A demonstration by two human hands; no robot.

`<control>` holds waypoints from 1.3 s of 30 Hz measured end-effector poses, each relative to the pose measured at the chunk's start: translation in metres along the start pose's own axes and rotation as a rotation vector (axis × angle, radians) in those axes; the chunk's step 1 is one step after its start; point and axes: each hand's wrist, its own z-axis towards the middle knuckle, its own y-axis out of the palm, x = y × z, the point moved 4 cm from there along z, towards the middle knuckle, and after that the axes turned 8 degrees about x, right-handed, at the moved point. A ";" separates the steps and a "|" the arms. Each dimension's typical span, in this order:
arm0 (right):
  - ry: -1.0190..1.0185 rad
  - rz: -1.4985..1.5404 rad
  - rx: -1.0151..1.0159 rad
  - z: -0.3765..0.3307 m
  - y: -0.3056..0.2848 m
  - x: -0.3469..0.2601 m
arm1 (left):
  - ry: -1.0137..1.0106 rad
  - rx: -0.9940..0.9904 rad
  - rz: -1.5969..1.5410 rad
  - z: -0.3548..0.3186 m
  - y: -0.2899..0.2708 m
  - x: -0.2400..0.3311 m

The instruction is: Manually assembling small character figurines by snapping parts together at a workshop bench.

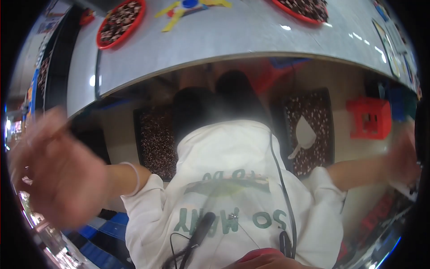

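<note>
The left hand (67, 172) looks spread; the right hand (404, 154) is too blurred to tell. Ahead, nearer the left, a red oval plastic basket (130, 34) of brown-and-pink pieces (117, 24) slants lengthwise away rightward.

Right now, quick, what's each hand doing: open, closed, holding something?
Left hand: blurred, no held thing visible; open or closed can't be told.
Right hand: blurred at the edge; can't be told.

Looks from head height, steeply downward, through a wide fisheye lens. Covers the white shirt (228, 150) at close range in the centre, left hand (65, 172) and right hand (403, 154) toward the side rims, and the table (201, 42) farther off along the upper edge.
</note>
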 end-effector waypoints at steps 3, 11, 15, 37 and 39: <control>0.390 -0.518 0.767 -0.070 -0.123 0.096 | -0.208 -0.176 0.331 -0.053 0.055 -0.102; 0.542 -1.223 0.275 -0.116 -0.293 0.323 | 0.159 -0.692 1.129 -0.130 0.095 -0.196; 1.047 -1.737 0.081 -0.067 -0.331 0.427 | 0.354 -0.659 1.279 -0.134 0.104 -0.211; 0.970 -2.445 -0.378 -0.026 -0.246 0.404 | 0.396 -0.679 1.405 -0.145 0.105 -0.223; 0.821 -2.241 -0.219 -0.034 -0.275 0.428 | 0.400 -0.673 1.397 -0.145 0.107 -0.224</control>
